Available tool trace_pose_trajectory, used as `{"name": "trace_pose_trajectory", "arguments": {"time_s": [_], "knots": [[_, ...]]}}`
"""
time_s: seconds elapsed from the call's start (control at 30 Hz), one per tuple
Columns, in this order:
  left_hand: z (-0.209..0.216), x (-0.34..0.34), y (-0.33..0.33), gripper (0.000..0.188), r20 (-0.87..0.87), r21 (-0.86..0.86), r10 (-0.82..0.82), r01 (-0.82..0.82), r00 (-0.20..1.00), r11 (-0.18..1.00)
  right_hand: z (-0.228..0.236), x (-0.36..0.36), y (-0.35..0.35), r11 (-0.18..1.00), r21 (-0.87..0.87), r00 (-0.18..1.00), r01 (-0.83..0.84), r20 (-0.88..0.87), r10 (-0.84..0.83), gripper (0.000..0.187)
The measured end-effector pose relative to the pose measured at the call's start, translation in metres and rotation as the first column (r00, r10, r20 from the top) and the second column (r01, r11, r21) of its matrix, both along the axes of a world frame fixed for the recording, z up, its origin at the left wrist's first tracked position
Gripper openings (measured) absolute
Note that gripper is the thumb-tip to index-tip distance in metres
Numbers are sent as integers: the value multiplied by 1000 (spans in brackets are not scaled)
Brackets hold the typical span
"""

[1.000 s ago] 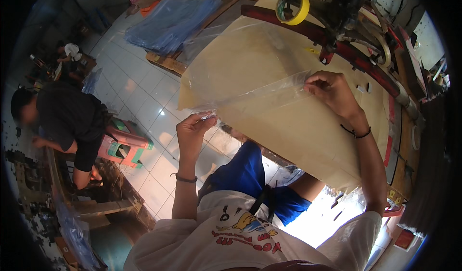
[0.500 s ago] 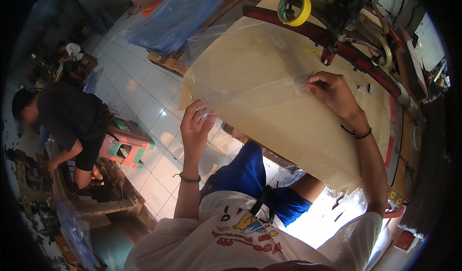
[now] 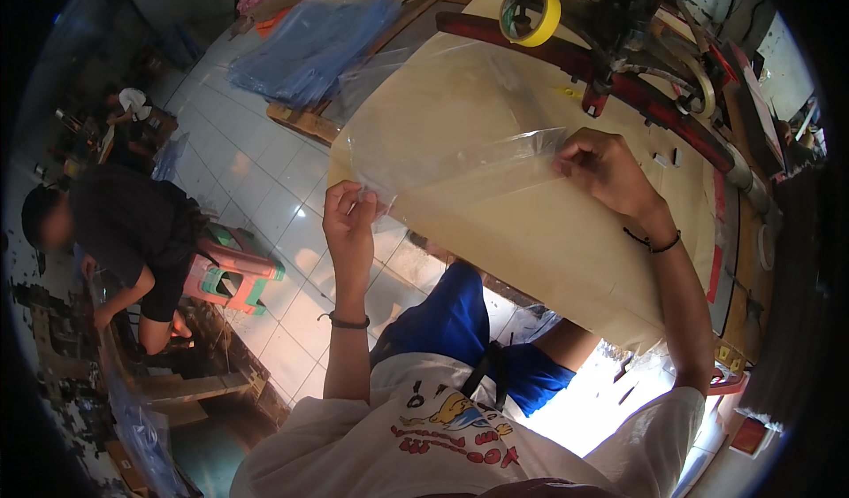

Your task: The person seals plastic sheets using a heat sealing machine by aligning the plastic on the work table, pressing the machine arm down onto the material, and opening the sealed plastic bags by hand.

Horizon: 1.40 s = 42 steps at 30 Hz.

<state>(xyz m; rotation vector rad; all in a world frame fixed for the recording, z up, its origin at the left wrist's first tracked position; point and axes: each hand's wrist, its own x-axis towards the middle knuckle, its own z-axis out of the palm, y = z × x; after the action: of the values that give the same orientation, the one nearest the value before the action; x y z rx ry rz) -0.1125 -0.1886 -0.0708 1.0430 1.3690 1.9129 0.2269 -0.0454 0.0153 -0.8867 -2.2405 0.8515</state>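
My left fingers [image 3: 341,194] pinch one end of the clear plastic film [image 3: 478,160], and my right fingers [image 3: 577,149] seem narrowed on its other end. The film spans between them above the brown sheet [image 3: 531,241]. I judge it taken up and spread, but not yet released. Beyond my left fingers lie piled blue plastic sheets [image 3: 314,49]; I cannot tell whether they remain to be handled.

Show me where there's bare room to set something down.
The widest patch is the tan sheet's near part, bordered by the clear film, the right forearm and the sheet's front edge. Floor tiles between the stool and the sheet's left edge look bare too. Crowded: around the red bar, yellow tape roll and blue plastic stack.
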Motion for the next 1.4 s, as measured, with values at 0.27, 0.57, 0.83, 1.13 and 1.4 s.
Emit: {"name": "trace_pose_trajectory", "arguments": {"time_s": [0.27,0.57,0.83,1.13,1.4], "knots": [[6,6,-3,20,16,-127,-112,114,994,985,-3,-5,-4,991,123,997,54,54,-61,9],[0,6,-4,23,95,-128,-188,200,977,972,5,-17,-15,957,122,960,262,69,-271,26],[-14,10,-24,21,85,-258,-348,358,934,897,-18,-10,-3,898,321,952,300,-45,-302,24],[23,29,-56,37,171,-645,-887,730,428,228,-12,-8,-2,945,273,984,178,-28,-178,17],[113,80,-14,34,-544,-347,-797,795,261,498,-3,-14,-12,974,223,999,28,26,-34,15]]}}
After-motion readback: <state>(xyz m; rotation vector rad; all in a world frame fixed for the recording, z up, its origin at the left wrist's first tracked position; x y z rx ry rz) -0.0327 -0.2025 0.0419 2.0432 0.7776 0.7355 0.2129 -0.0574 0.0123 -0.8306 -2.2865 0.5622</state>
